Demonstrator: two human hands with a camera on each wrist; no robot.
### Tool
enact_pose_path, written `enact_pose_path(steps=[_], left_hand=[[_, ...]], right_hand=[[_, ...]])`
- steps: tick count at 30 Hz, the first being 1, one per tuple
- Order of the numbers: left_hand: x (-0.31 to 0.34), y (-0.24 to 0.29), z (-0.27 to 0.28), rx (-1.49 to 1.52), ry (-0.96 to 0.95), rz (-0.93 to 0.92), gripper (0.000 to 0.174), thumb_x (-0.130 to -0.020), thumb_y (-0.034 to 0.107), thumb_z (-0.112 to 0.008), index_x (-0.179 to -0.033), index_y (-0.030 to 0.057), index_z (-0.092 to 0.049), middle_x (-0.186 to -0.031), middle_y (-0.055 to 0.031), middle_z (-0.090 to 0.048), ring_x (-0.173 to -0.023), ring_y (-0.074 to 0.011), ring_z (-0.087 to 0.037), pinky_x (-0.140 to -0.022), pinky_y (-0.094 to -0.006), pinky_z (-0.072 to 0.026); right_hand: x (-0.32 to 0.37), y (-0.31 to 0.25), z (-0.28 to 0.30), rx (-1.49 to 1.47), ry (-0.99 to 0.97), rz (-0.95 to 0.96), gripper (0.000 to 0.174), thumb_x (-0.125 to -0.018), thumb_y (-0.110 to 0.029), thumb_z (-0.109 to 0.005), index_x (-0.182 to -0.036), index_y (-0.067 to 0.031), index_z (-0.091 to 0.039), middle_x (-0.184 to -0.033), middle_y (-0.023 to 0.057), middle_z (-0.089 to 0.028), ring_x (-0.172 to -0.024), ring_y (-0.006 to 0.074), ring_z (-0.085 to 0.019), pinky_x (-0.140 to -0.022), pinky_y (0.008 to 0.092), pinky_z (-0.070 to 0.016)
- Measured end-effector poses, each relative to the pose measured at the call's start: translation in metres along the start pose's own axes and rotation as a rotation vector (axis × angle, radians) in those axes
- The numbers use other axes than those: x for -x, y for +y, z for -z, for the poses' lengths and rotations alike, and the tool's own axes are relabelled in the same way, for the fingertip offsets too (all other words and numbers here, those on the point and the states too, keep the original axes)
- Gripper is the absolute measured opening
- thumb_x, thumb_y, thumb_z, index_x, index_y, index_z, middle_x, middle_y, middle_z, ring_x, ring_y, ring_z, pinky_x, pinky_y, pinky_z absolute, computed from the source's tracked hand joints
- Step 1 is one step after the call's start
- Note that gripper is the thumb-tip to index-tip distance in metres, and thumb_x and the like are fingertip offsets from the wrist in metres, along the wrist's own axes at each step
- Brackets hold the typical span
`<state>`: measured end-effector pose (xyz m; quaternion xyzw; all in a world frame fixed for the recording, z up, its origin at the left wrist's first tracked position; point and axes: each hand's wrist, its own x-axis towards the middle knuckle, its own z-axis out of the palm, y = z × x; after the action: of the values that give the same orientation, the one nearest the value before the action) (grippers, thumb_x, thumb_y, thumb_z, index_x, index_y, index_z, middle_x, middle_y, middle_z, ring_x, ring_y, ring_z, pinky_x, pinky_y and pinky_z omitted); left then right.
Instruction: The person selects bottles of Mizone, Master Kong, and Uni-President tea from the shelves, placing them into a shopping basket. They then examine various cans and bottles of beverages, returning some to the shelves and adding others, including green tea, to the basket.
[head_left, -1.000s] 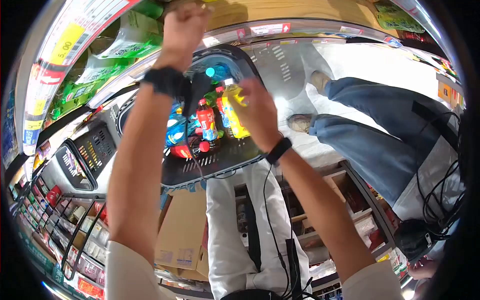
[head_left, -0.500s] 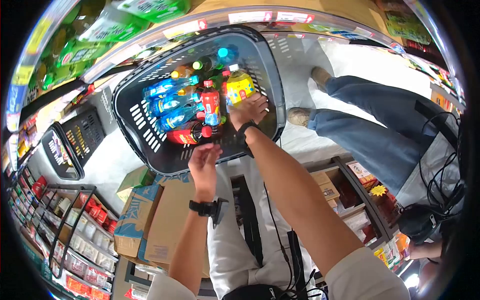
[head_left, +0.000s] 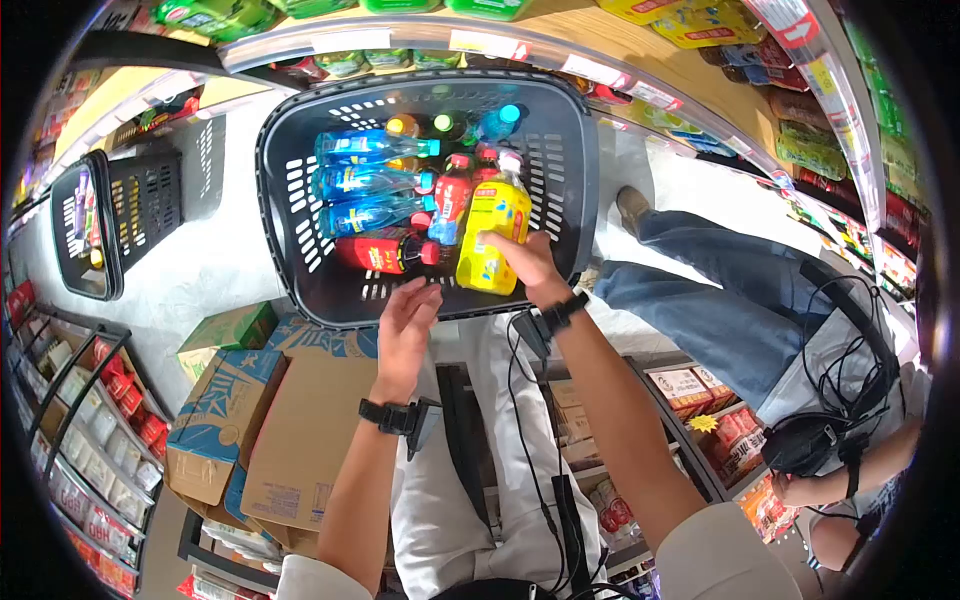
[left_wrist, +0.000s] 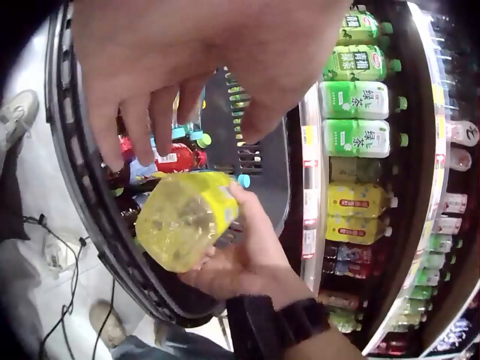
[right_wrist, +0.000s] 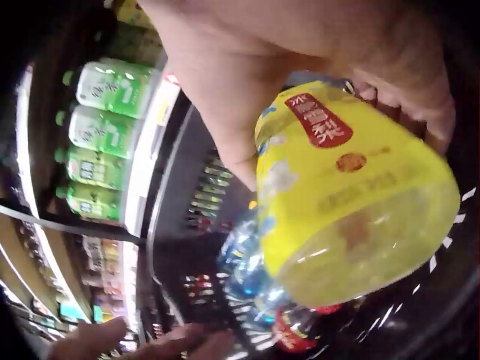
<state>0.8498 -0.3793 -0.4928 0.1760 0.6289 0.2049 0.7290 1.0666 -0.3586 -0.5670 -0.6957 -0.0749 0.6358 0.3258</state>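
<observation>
My right hand [head_left: 530, 268] grips a large drink bottle with a yellow label [head_left: 491, 225], thumb across one side and fingers round the other. In the right wrist view the yellow-labelled bottle [right_wrist: 352, 180] fills the middle, its clear base toward the camera. It is over the right part of a dark shopping basket [head_left: 590, 170]. My left hand [head_left: 405, 325] hovers at the basket's near rim with loosely bent fingers and nothing in them. Inside lie several blue bottles [head_left: 370, 182], a red-labelled cola-coloured bottle [head_left: 380, 252] and a red-and-blue bottle [head_left: 452, 200].
Drink shelves [head_left: 560, 40] run along the far side. A second basket [head_left: 120, 220] stands on the floor at left. Cardboard boxes [head_left: 310, 440] are beside my legs. Another person's legs [head_left: 700, 250] are at right, with hanging cables [head_left: 850, 340].
My left hand came down from the shelf side to the near rim. The right hand has lifted the yellow-labelled bottle from among the others and drawn it nearer. The view has shifted.
</observation>
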Motion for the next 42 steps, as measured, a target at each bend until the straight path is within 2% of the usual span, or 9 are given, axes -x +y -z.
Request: enact_pose_path(steps=[5, 12, 15, 16, 22, 32, 37, 39, 42], left_hand=[[0.014, 0.021, -0.007, 0.171, -0.256, 0.162, 0.072, -0.095, 0.045, -0.066, -0.15, 0.0068, -0.04, -0.136, -0.0123, -0.058, -0.122, -0.0238, -0.06, -0.097, -0.0412, -0.0503], [0.031, 0.022, 0.004, 0.511, -0.405, 0.45, 0.07, -0.098, 0.059, -0.048, -0.148, 0.0095, -0.042, -0.142, -0.013, -0.055, -0.126, -0.0289, -0.059, -0.107, -0.0509, -0.0475], [0.031, 0.013, 0.003, 0.488, -0.383, 0.421, 0.071, -0.098, 0.059, -0.048, -0.147, 0.0087, -0.042, -0.143, -0.0134, -0.054, -0.127, -0.03, -0.058, -0.107, -0.0527, -0.0468], [0.031, 0.011, 0.001, 0.495, -0.381, 0.418, 0.071, -0.098, 0.059, -0.049, -0.148, 0.0087, -0.042, -0.144, -0.0137, -0.053, -0.128, -0.0306, -0.057, -0.108, -0.0532, -0.0457], [0.035, 0.012, -0.008, 0.546, -0.454, 0.407, 0.073, -0.093, 0.045, -0.058, -0.152, 0.0084, -0.037, -0.145, -0.0154, -0.052, -0.135, -0.033, -0.05, -0.115, -0.0544, -0.0367], [-0.043, 0.099, -0.086, -0.351, -0.624, -0.443, 0.076, -0.073, -0.013, -0.058, -0.146, 0.0024, -0.045, -0.138, -0.0135, -0.055, -0.132, -0.0275, -0.05, -0.111, -0.0383, -0.039], [-0.067, 0.156, -0.169, -0.698, -0.422, -1.051, 0.068, -0.084, -0.011, -0.061, -0.148, 0.0024, -0.042, -0.143, -0.02, -0.053, -0.138, -0.0299, -0.048, -0.114, -0.0364, -0.0368], [-0.079, 0.171, -0.202, -0.646, -0.35, -1.16, 0.063, -0.081, -0.012, -0.053, -0.142, -0.0026, -0.044, -0.132, -0.031, -0.054, -0.128, -0.0426, -0.051, -0.108, -0.0438, -0.0415], [-0.104, 0.193, -0.236, -0.555, -0.287, -1.161, 0.052, -0.082, -0.01, -0.049, -0.134, -0.0081, -0.047, -0.115, -0.0375, -0.059, -0.112, -0.0497, -0.057, -0.097, -0.048, -0.0473]], right_hand=[[0.1, -0.045, -0.02, -0.181, -0.35, -0.275, 0.052, -0.097, -0.044, -0.062, -0.128, -0.0031, -0.062, -0.112, 0.0053, -0.071, -0.1, 0.0143, -0.071, -0.085, 0.0299, -0.0561], [0.131, -0.033, -0.03, 0.077, -0.245, -0.564, 0.086, -0.089, -0.084, -0.035, -0.134, -0.0159, -0.06, -0.113, 0.0057, -0.07, -0.1, 0.0207, -0.07, -0.08, 0.0454, -0.0545], [0.128, -0.025, -0.025, 0.2, -0.25, -0.522, 0.089, -0.086, -0.086, -0.038, -0.135, -0.0151, -0.059, -0.113, 0.0058, -0.07, -0.098, 0.0203, -0.07, -0.08, 0.0463, -0.0539], [0.125, -0.025, -0.024, 0.203, -0.275, -0.533, 0.081, -0.089, -0.084, -0.036, -0.133, -0.018, -0.055, -0.097, -0.0005, -0.065, -0.078, 0.0091, -0.062, -0.061, 0.0312, -0.0521], [0.111, -0.022, -0.009, -0.029, -0.451, -0.192, 0.057, -0.103, -0.055, -0.046, -0.141, -0.0131, -0.049, -0.123, -0.0001, -0.064, -0.109, 0.0108, -0.063, -0.087, 0.0316, -0.053], [0.081, -0.084, 0.066, 0.122, -0.314, 0.505, 0.079, -0.078, 0.004, -0.082, -0.144, -0.0045, -0.04, -0.138, 0.0068, -0.057, -0.129, 0.018, -0.054, -0.111, 0.0373, -0.0441], [0.037, -0.135, 0.098, 0.179, 0.057, 0.986, 0.08, -0.08, -0.009, -0.083, -0.146, -0.0042, -0.04, -0.142, 0.0102, -0.054, -0.129, 0.0192, -0.055, -0.106, 0.0335, -0.0463], [0.029, -0.165, 0.094, -0.302, 0.017, 0.901, 0.081, -0.08, -0.006, -0.082, -0.147, -0.0037, -0.037, -0.142, 0.0104, -0.054, -0.127, 0.0198, -0.056, -0.106, 0.0333, -0.0468], [0.025, -0.207, 0.1, 0.011, 0.221, 1.102, 0.073, -0.078, -0.003, -0.082, -0.14, -0.0016, -0.043, -0.135, 0.0132, -0.059, -0.123, 0.0189, -0.059, -0.104, 0.0345, -0.0487]])
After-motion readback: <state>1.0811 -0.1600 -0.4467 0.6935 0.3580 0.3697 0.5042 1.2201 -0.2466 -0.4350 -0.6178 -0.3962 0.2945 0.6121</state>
